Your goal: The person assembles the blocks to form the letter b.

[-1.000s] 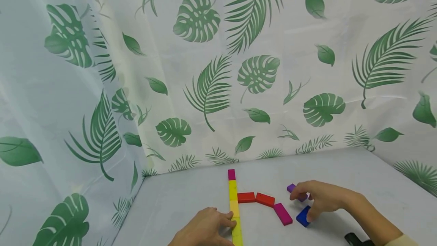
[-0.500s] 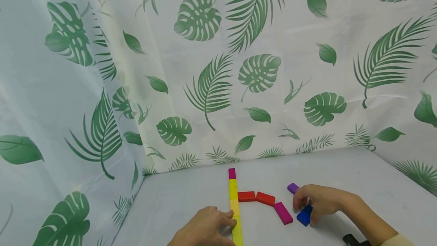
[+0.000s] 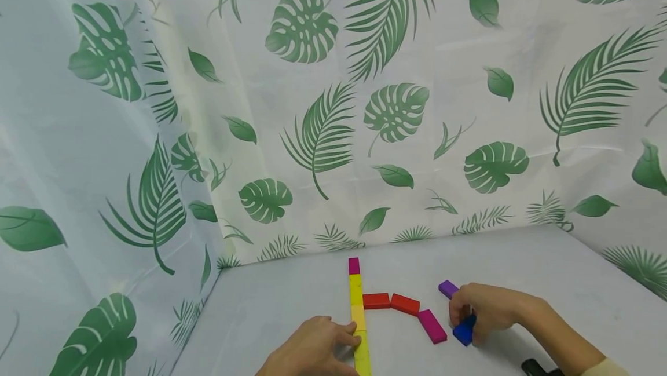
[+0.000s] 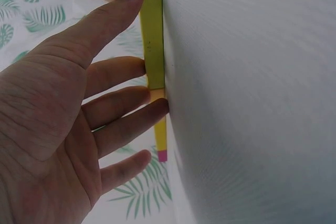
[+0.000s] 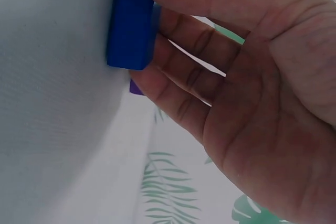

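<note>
The right hand [image 3: 487, 312] pinched a blue block [image 3: 464, 329] on the table [image 3: 547, 272], beside a pink block [image 3: 432, 326]. It looked small, hard and light, best held by its long sides. The left hand [image 3: 312, 350] lay open, fingers against the yellow row [image 3: 358, 324].

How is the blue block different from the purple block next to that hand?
The blue block is dark blue, while the purple block is purple. The right hand holds the blue block between thumb and fingers, while the purple block pokes out bare beyond the fingers. The blue block lies nearer the person, the purple block farther back. Both rest on the white table.
</note>
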`<state>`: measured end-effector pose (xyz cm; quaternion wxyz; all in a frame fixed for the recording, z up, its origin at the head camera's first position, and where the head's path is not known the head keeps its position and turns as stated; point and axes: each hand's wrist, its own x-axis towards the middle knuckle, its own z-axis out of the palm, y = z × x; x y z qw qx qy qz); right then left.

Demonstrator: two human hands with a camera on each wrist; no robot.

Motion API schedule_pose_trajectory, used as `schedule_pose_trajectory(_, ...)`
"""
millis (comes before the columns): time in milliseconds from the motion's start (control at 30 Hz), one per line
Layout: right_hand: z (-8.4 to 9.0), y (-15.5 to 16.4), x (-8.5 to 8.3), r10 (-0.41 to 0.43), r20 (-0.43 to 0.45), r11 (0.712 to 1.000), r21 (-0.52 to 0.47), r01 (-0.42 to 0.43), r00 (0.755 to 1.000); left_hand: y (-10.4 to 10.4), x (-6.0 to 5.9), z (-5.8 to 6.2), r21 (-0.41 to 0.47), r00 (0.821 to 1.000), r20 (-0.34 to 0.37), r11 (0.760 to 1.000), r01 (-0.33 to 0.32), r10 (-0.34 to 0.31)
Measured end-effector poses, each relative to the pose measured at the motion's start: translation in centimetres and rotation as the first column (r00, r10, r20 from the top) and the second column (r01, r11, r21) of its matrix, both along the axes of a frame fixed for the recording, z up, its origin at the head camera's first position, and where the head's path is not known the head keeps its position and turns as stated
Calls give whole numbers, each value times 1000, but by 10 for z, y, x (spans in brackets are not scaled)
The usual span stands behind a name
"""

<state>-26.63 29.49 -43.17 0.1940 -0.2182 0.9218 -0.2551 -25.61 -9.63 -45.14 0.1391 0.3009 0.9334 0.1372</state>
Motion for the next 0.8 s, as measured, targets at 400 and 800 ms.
schedule_pose_trajectory(400, 11, -10, 1, 96, -67, 991, -87, -102, 993, -1, 0, -1, 6, 1000, -19, 1000, 4, -4)
schedule_pose_trajectory(800, 22, -35, 12, 187, -123, 970, -131, -203, 975, 1, 1, -3, -2, 1000, -2, 1000, -24, 24)
